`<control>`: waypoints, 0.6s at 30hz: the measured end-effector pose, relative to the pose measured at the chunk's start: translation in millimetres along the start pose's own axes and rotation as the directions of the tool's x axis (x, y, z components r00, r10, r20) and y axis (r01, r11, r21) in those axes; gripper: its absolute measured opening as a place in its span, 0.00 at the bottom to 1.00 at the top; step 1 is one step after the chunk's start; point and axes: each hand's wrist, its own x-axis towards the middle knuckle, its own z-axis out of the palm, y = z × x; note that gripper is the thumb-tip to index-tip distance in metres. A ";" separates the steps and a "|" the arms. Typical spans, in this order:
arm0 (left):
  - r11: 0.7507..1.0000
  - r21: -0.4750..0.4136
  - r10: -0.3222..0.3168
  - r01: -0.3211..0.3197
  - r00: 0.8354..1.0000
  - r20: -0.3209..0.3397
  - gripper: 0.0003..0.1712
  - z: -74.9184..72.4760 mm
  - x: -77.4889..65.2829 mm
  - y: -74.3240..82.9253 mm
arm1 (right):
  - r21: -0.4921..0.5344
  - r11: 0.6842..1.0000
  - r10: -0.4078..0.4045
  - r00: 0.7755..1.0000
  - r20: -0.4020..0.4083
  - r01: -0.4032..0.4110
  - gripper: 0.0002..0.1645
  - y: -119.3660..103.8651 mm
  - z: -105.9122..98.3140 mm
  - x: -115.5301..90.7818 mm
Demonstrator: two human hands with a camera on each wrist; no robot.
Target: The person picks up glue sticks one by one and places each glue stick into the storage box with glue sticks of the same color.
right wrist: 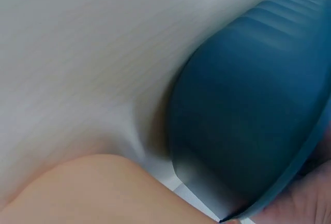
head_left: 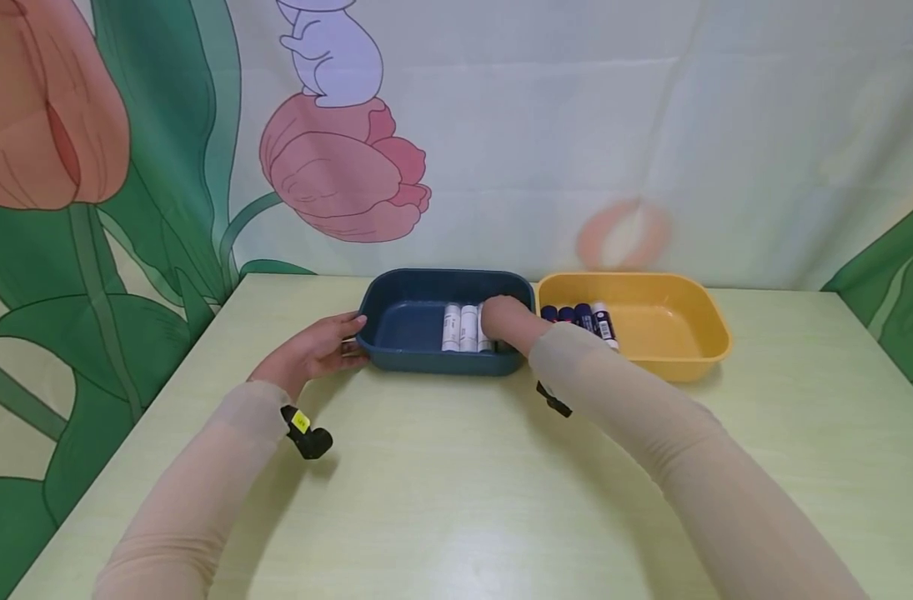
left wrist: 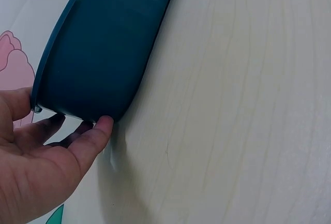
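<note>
My left hand [head_left: 317, 350] grips the left end of a dark blue bin [head_left: 399, 360], its thumb at the rim and fingertips against the outer wall, as the left wrist view shows. My right hand [head_left: 507, 321] reaches down into the bin's right end, over a row of white glue sticks [head_left: 451, 327] lying side by side. Its fingers are hidden, and I cannot tell whether they hold a glue stick. In the right wrist view the bin's outer wall [right wrist: 232, 105] fills the right side, with part of the right hand [right wrist: 300, 200] beyond the rim.
A yellow bin [head_left: 674, 321] stands close against the blue bin's right side. Several dark blue glue sticks [head_left: 585, 317] lie at its left end, partly behind my right forearm. Both bins rest near the back edge of the pale table [head_left: 441, 467], before a printed curtain [head_left: 501, 167].
</note>
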 end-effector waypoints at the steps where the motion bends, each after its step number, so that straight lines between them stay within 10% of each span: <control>1: 1.000 0.001 0.000 0.000 1.000 0.003 0.34 0.5 0.4 -0.1 | 0.005 1.000 -0.005 1.000 0.003 0.005 0.20 2.1 0.2 2.0; 6: 1.000 -0.004 0.002 -0.002 1.000 0.005 0.34 3.4 3.0 1.1 | 0.033 0.996 -0.086 0.994 -0.071 0.088 0.17 23.0 -3.9 7.8; 10: 1.000 -0.004 0.007 -0.007 1.000 0.001 0.34 3.9 3.4 2.4 | 0.203 0.968 -0.125 0.984 -0.130 0.150 0.24 32.9 -21.3 -44.2; 18: 1.000 -0.012 -0.002 0.002 1.000 0.004 0.34 1.5 0.4 1.8 | 0.414 0.810 -0.235 0.876 -0.420 0.416 0.25 66.5 1.7 -132.0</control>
